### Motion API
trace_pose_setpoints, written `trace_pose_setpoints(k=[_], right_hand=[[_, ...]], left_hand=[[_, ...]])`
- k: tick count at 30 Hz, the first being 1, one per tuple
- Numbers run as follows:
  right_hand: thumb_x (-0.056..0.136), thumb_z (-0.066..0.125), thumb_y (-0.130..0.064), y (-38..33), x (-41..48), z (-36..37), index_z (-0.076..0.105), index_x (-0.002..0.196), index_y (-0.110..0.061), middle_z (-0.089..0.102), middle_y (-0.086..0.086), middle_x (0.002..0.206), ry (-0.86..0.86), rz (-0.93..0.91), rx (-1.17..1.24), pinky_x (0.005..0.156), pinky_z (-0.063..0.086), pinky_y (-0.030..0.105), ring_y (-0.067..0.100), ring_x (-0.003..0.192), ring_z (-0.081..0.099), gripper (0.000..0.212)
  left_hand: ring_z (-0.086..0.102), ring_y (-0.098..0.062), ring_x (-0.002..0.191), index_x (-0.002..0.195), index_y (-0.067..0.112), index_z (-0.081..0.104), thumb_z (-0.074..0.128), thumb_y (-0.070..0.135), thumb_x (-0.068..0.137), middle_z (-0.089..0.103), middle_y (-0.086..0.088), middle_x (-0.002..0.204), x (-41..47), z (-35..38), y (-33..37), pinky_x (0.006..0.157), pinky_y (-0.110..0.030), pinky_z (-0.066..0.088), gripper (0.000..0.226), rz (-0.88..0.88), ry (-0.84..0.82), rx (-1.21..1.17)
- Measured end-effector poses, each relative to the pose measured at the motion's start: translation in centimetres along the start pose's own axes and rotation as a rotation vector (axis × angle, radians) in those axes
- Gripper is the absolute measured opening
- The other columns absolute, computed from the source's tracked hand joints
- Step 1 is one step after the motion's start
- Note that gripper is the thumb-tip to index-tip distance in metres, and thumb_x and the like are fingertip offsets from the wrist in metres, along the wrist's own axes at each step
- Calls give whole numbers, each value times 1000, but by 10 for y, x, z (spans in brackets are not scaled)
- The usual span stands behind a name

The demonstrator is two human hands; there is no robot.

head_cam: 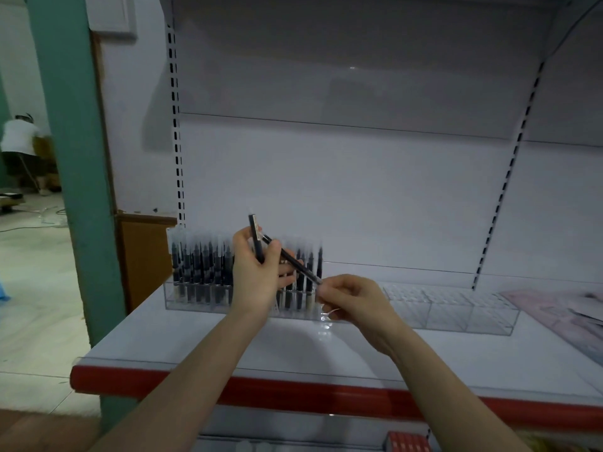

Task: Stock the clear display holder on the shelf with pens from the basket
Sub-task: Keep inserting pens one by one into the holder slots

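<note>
A clear display holder (182,293) stands on the white shelf (202,337), filled with several upright black pens (202,269). My left hand (257,275) is raised in front of it and grips two black pens: one upright (256,230), one slanting down to the right (295,264). My right hand (352,301) pinches the lower end of the slanting pen. A second clear holder (456,311) stands to the right with no pens in it. The basket is out of view.
The shelf has a red front edge (293,391). A green pillar (75,177) stands at left. A pinkish sheet (564,313) lies at the shelf's right end. A person (23,148) bends over far left in the background.
</note>
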State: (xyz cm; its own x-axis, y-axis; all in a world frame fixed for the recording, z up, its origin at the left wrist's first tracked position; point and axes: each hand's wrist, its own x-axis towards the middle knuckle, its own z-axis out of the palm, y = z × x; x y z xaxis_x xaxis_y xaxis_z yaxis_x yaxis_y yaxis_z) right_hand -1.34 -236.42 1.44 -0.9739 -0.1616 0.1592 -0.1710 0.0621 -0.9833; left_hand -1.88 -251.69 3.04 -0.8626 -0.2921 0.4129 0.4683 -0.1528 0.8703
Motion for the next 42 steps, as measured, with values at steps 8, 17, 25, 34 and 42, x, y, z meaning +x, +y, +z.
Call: trace_pose_setpoints(k=[8,17,25,34,42], right_hand=[[90,54,-10,-9,14,-15,56,75,-9,55,-1,58,124,85,850,48,49,15,6,49,55,15],[89,60,-17,-35,41,-22,59,91,-13,63,4,76,497,-281,-44,73,56,31,18,70,64,4],[90,59,-22,-31,69,-4,60,92,-18,60,-3,74,407,-345,-328,83,54,43,18,71,65,4],[90,60,-19,-16,78,2,60,95,-13,59,-3,70,328,-287,-446,75,54,35,22,71,65,8],[91,58,-16,-6,77,3,59,98,-6,63,5,81,323,-278,-556,73,53,32,21,74,63,12]], left_hand=[[46,-8,40,88,20,46,56,13,92,55,-7,68,-6,-2,4,39,-18,39,13,-86,-103,124],[36,-9,51,98,25,56,35,24,100,44,0,65,-1,-10,11,45,-18,32,21,-99,-153,180],[62,-11,68,96,24,62,52,16,94,60,-2,75,-3,-16,7,65,-22,50,13,-66,-178,172],[67,-9,62,96,19,62,59,11,89,67,-3,72,-4,-29,1,59,-27,58,11,-89,-198,102],[67,-16,67,92,23,57,61,11,87,66,-5,76,-3,-32,-1,66,-40,59,13,-88,-188,90]])
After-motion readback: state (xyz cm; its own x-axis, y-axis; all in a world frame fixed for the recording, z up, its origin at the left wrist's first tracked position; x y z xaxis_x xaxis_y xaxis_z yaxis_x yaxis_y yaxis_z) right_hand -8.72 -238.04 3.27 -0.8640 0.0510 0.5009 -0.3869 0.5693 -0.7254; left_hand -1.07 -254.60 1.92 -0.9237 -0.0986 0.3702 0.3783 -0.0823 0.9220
